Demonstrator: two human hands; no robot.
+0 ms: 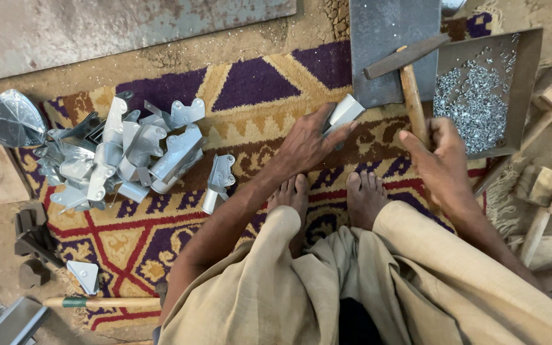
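Both hands are busy: the left hand (308, 144) has its fingers closed on a small bent sheet-metal piece (344, 112) at the steel plate's (388, 45) edge, best pressed flat, while the right hand (441, 156) grips the hammer (410, 83) handle.

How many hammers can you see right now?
2. One hammer lies on the grey metal plate, handle at the right hand. A second hammer's handle lies bottom left, head hidden.

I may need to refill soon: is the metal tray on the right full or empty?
Partly full: the tray holds a heap of small silvery rivets over its middle, with bare floor along its right side.
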